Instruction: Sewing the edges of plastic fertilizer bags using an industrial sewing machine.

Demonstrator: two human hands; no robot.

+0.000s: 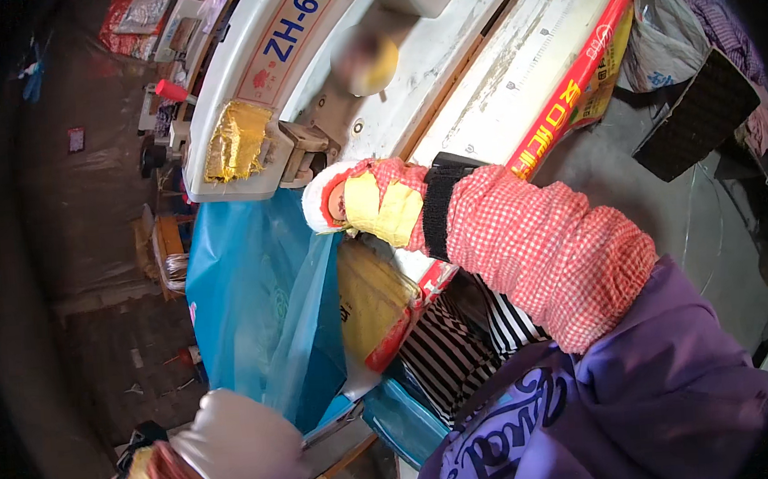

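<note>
A white sewing machine [218, 153] with gold tape on its head stands at upper centre. My right hand [339, 203] is beside the presser foot, at the top edge of a hanging blue plastic sheet [262, 284]. White and red covering shows around it, with yellow wrapping at the wrist; its fingers are hidden. At lower left is my left hand [242, 441], a smooth whitish shape smeared by motion, below the blue sheet and apart from the machine. Its fingers do not show clearly.
A red-and-yellow printed sheet [562, 107] covers the table's near edge. A yellow folded sack [371, 303] hangs below my right wrist. Blue plastic seating [406, 420] lies under it. A dark board [687, 120] and bundled cloth [725, 29] are at right.
</note>
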